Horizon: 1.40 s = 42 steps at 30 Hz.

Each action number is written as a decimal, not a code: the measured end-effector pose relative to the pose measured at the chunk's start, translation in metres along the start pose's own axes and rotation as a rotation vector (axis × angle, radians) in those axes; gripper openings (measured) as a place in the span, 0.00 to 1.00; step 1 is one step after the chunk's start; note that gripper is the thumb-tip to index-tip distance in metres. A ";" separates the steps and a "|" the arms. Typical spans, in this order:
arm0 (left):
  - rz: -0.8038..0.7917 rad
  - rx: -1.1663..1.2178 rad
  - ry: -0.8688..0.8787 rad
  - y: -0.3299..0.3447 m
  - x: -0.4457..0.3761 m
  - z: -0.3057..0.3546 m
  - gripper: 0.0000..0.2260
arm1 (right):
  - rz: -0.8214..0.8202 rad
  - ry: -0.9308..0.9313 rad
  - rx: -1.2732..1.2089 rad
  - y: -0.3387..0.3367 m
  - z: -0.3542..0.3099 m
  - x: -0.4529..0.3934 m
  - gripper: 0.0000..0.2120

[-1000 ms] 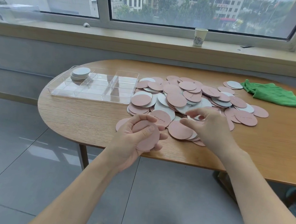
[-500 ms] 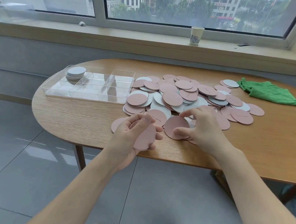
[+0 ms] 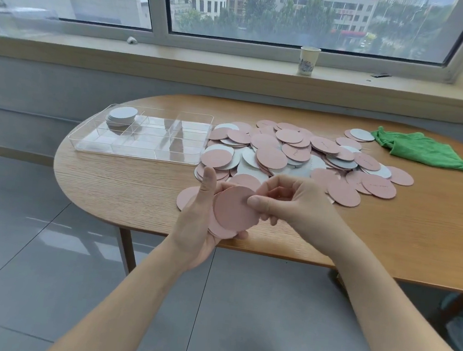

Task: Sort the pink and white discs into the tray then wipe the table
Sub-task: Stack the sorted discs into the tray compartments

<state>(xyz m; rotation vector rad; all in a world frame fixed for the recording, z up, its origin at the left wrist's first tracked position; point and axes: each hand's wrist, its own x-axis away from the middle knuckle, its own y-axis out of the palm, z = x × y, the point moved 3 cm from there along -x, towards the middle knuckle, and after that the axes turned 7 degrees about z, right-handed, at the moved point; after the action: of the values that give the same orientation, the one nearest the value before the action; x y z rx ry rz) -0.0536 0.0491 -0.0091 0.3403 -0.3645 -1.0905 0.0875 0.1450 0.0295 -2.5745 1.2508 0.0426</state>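
The right hand point(image 3: 292, 207), which a moment earlier had pinched a pink disc point(image 3: 235, 208) off the pile point(image 3: 298, 156), had carried it onto the stack gripped in the left hand point(image 3: 201, 218) above the table point(image 3: 126, 190) edge; round, with no long axis, it faced the camera, tilted, the tray point(image 3: 143, 133) holding only white discs point(image 3: 121, 115)

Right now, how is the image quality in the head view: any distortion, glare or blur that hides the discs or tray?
Head view: wide-angle bending curves the window sill; daylight from the window gives soft, even light; pale reflections sheen the floor and the clear tray; the pink disc between left hand and right hand stays sharp.
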 end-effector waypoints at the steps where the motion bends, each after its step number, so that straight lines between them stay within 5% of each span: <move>1: -0.013 -0.003 0.006 0.000 0.000 0.000 0.33 | 0.009 -0.009 0.020 0.007 0.003 -0.001 0.10; 7: -0.057 0.002 0.004 -0.007 0.002 0.001 0.10 | 0.106 -0.052 0.091 0.019 0.013 -0.008 0.10; 13: -0.019 0.023 0.001 -0.024 0.006 0.013 0.08 | 0.292 -0.100 0.425 0.001 0.022 -0.029 0.06; 21: 0.000 0.059 0.026 -0.036 0.005 0.020 0.10 | 0.088 -0.067 0.850 0.021 0.031 -0.066 0.36; 25: -0.001 0.079 0.025 -0.036 0.005 0.020 0.11 | 0.116 -0.023 0.790 0.021 0.032 -0.070 0.36; 32: -0.023 0.049 0.040 -0.041 0.006 0.020 0.12 | 0.312 -0.050 0.357 0.000 0.019 -0.051 0.05; 37: -0.010 0.029 0.054 -0.044 0.007 0.021 0.14 | 0.200 -0.057 -0.008 0.007 -0.008 -0.014 0.05; 42: -0.008 -0.008 0.078 -0.049 0.011 0.020 0.21 | 0.065 -0.032 -0.015 0.040 -0.003 0.004 0.05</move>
<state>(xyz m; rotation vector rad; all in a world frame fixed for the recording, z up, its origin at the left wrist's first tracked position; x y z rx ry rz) -0.0964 0.0165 -0.0112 0.3764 -0.2897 -1.0826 0.0593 0.1178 0.0223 -2.5349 1.3264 0.1066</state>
